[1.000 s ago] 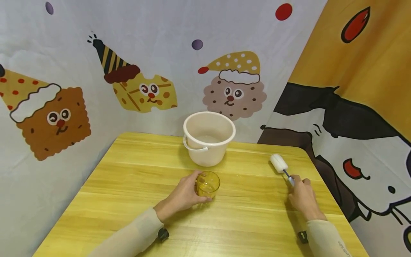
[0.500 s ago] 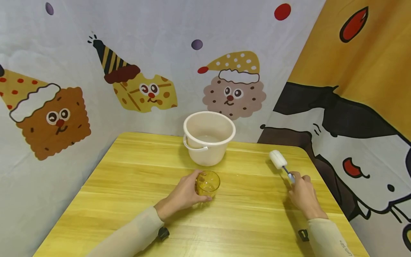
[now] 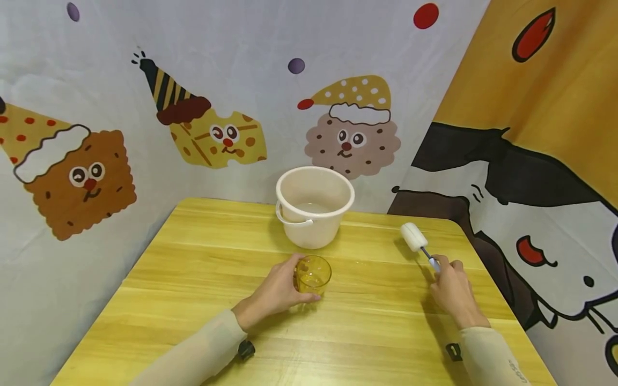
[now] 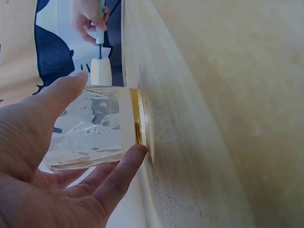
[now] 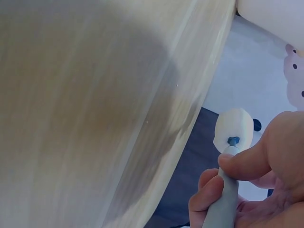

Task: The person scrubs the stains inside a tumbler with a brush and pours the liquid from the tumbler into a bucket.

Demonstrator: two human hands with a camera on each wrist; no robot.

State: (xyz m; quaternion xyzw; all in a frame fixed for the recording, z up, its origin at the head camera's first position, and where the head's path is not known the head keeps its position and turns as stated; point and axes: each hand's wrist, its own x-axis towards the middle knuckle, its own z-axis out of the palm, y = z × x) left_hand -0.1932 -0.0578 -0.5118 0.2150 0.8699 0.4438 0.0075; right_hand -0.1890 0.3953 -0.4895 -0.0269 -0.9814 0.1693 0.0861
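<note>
An amber see-through glass (image 3: 314,276) stands upright on the table, in front of the bucket. My left hand (image 3: 277,289) grips it from the left, thumb on the near side and fingers round the far side. Drops or marks show on its wall in the left wrist view, where the glass (image 4: 95,126) sits between thumb and fingers. Over at the right, my right hand (image 3: 455,292) holds a sponge bottle brush by its pale handle (image 5: 223,204). The brush's white sponge head (image 3: 413,236) points away and to the left, raised over the table.
A cream bucket (image 3: 311,228) with its handle hanging down at the front left stands at the back of the wooden table (image 3: 217,236). Printed cloth (image 3: 232,48) hangs behind and to the right, close to the table's edges.
My right hand has shifted slightly, and the brush head has moved a little up and to the left. The left hand and the glass stay where they were.
</note>
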